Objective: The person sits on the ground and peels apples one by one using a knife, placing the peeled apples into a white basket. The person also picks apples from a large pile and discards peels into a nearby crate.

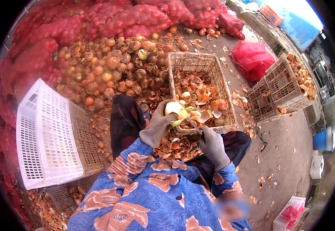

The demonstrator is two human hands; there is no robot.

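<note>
In my gloved left hand (pixel 158 124) is a partly peeled onion (pixel 173 108), its pale flesh bare on top and a strip of yellow-green skin hanging at its lower side. My right hand (pixel 212 146), also gloved, grips a knife (pixel 194 125) by its dark handle. The blade points up and left, its tip close to the loose skin; whether it touches cannot be made out. Just beyond both hands, a dirty plastic crate (pixel 229 101) holds onion skins (pixel 197 86) and cut pieces.
A heap of unpeeled onions (pixel 106 69) lies ahead-left, backed by red mesh sacks (pixel 135 20). White crates (pixel 49 138) stand at left. Crates of peelings (pixel 283 83) and a red sack (pixel 252 60) are at right. Farther right sits a blue bucket (pixel 323 140). Skins litter the floor (pixel 283 150).
</note>
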